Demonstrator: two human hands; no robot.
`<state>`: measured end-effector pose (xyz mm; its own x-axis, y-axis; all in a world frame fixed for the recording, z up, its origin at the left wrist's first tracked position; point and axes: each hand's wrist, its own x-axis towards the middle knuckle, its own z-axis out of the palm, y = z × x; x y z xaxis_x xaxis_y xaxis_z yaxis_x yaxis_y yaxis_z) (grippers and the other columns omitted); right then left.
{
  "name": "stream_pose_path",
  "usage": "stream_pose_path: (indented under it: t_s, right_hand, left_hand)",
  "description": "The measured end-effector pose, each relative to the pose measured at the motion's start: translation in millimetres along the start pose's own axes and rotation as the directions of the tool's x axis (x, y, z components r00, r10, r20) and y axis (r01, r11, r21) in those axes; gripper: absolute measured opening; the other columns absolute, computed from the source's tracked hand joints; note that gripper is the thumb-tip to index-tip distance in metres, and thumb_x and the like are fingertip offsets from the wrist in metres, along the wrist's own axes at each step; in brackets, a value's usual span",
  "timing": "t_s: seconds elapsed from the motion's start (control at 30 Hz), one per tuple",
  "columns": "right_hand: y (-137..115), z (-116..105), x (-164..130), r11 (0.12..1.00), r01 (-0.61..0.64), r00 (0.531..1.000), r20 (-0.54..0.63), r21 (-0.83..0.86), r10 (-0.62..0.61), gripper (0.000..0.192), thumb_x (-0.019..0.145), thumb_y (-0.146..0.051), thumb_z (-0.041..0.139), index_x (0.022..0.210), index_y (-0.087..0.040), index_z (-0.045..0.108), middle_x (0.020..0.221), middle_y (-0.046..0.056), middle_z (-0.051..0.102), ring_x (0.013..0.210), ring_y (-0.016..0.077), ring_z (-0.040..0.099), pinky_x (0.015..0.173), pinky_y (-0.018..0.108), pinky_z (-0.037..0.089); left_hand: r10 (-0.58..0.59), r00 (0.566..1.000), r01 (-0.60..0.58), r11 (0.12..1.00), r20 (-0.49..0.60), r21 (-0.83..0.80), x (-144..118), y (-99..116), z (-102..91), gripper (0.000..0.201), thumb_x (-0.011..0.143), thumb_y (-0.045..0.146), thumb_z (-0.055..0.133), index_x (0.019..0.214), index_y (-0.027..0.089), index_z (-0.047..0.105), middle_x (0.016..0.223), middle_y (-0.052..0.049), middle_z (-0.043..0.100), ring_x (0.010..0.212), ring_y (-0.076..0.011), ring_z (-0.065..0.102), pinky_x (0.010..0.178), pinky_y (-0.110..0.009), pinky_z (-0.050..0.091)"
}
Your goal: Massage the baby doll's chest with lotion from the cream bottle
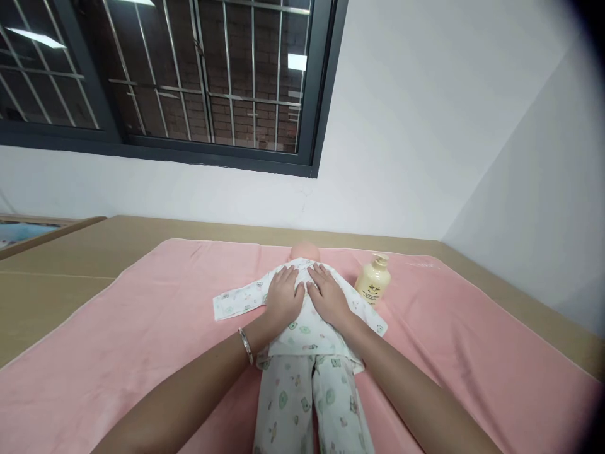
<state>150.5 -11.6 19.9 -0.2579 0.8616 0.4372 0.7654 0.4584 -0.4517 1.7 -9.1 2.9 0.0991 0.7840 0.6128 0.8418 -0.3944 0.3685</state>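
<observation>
Fingers: both sets spread flat, palms down, gripping nothing; they press on the doll's [302, 328] back.
Left hand [283, 297]: lies on the doll's upper back, left of its spine line, fingertips pointing toward the head [305, 251]. Silver bracelet [246, 345] on the wrist.
Right hand [328, 296]: on the doll's upper back, just beside the left hand; the thumbs look close, prob. touching, can't tell for sure.
Doll: face down w/ head away from the camera, legs toward it; wears a white printed top & matching trousers [309, 403]; sleeves spread out to both sides.
Towel [142, 328]: pink, under the doll, covers most of the table [61, 265].
Bottle [373, 280]: cream-coloured, upright, just beyond the doll's right sleeve, near the right hand but not touched.
Background: barred window [189, 75] & white wall beyond the doll's head.
Doing it well (judgement): looks like a back rub. Keep palms flat, pressure even on both sides of the spine, strokes slow so the top doesn't bunch. Mind the bottle; a wide right-hand sweep could knock it.
</observation>
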Motion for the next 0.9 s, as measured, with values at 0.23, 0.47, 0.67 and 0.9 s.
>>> stream_pose_path:
  t_s: [0.23,0.47,0.67,0.9]
  right_hand:
    - [-1,-4,2,0.996,-0.028,0.999,-0.02,0.081,0.03,0.053,0.093,-0.031,0.042,0.142,-0.011,0.044,0.157,0.013,0.024,0.146,0.0258,0.016,0.117,0.046,0.02]
    - [-22,-7,-9,0.994,0.103,0.994,-0.023,-0.017,-0.104,0.048,0.092,-0.024,0.043,0.139,-0.016,0.048,0.152,0.012,0.036,0.145,0.0266,0.021,0.117,0.051,0.016]
    - [-24,-9,-9,0.992,0.116,0.991,-0.069,-0.038,-0.119,0.047,0.09,-0.019,0.043,0.135,-0.014,0.052,0.152,0.013,0.036,0.143,0.0248,0.027,0.117,0.049,0.018]
    - [-24,-10,-10,0.991,0.125,0.992,0.002,-0.052,-0.125,0.039,0.093,-0.021,0.042,0.128,-0.017,0.059,0.148,0.012,0.042,0.143,0.028,0.026,0.115,0.053,0.02]
  left_hand:
    - [-0.011,0.999,0.008,0.997,-0.034,-0.083,-4,-1,-3.3,0.04,0.094,0.025,0.036,0.125,0.013,0.058,0.137,-0.012,0.056,0.135,-0.0284,0.041,0.116,-0.054,0.026]
    - [-0.009,0.991,-0.017,0.981,-0.132,-0.192,-7,-2,-4.6,0.041,0.097,0.027,0.031,0.129,0.016,0.055,0.139,-0.011,0.054,0.141,-0.0255,0.031,0.118,-0.054,0.019]
    - [0.004,0.988,-0.036,0.977,-0.154,-0.209,-8,-3,-2.7,0.042,0.098,0.028,0.03,0.131,0.016,0.052,0.139,-0.011,0.054,0.141,-0.025,0.031,0.117,-0.053,0.02]
    - [0.009,0.987,-0.041,0.979,-0.158,-0.201,-8,-3,-2.4,0.042,0.099,0.029,0.028,0.133,0.015,0.049,0.138,-0.011,0.054,0.14,-0.0256,0.034,0.116,-0.054,0.022]
